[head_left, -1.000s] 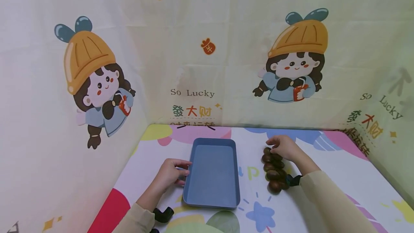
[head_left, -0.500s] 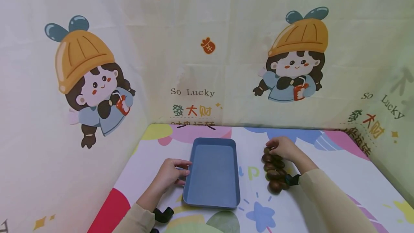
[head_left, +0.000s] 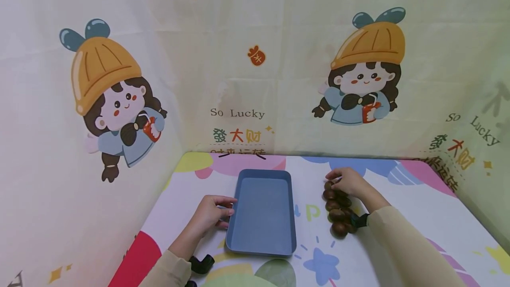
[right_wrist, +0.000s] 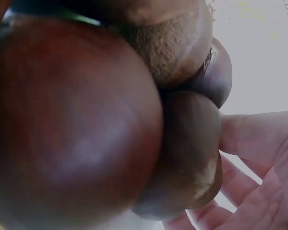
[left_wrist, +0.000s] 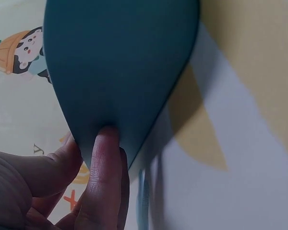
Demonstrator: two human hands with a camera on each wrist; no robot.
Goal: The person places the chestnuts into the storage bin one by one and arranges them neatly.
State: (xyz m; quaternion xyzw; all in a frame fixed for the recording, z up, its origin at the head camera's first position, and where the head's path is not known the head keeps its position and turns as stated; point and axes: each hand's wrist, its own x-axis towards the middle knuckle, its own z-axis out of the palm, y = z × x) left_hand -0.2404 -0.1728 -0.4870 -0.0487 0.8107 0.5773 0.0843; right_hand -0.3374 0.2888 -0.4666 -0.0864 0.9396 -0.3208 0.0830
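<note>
In the head view a blue-grey rectangular tray (head_left: 263, 216) lies flat on the table. My left hand (head_left: 209, 211) holds its left rim. The left wrist view has a fingertip (left_wrist: 105, 139) against the tray's outer wall (left_wrist: 120, 62), with the thumb by the rim. To the right of the tray, brown glossy chestnuts (head_left: 338, 215) lie bunched in a long cluster. My right hand (head_left: 348, 182) grips a chestnut (right_wrist: 182, 153) at the cluster's far end, thumb on one side and fingers behind. How the chestnuts are joined, if at all, is hidden.
The table (head_left: 311, 247) has a colourful printed cover. A printed cloth wall (head_left: 295, 101) rises behind and at both sides. Black wrist-worn devices (head_left: 201, 264) sit under both forearms, the right one (head_left: 358, 220) close beside the chestnuts.
Both hands, the tray and the chestnuts stay almost where they were. My right hand has shifted very slightly to the left, and the head view has moved a little.
</note>
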